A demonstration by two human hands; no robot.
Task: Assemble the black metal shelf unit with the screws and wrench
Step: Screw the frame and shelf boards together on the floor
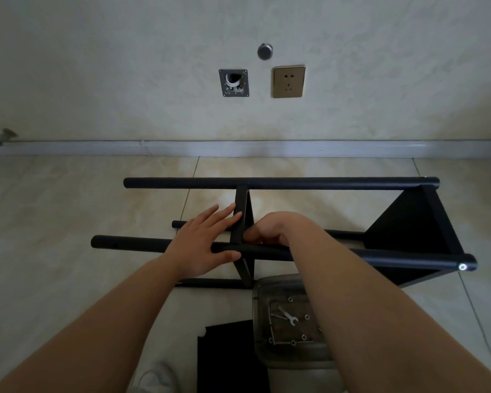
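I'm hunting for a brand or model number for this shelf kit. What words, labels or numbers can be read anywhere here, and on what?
None: no readable text in this view.
Black metal shelf unit: no label or marking visible.
Wrench in the clear tray: any stamp is too small to read.
Wall socket: only plug holes, no lettering legible.
Black panel on the floor: blank.

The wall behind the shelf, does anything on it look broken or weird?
Yes. Left of the gold wall socket, a grey square wall box has no cover plate. White cable shows coiled inside the open hole, so it looks unfinished.
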